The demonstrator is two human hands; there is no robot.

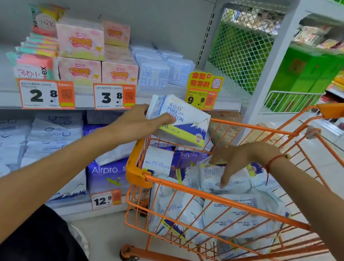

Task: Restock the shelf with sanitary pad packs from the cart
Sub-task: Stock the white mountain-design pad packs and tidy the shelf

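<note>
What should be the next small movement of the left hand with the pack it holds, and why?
Probably carry the Pure Cotton pack left and down to the lower shelf, where packs with the same mountain print lie. The left hand already grips it above the cart, while the right hand reaches onto another pack.

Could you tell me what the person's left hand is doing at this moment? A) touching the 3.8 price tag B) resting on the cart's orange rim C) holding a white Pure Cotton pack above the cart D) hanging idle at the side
C: the left hand has its fingers and thumb curled round the white Pure Cotton pack, lifted above the front rim of the orange cart, while the right hand reaches onto the packs inside it.
</note>
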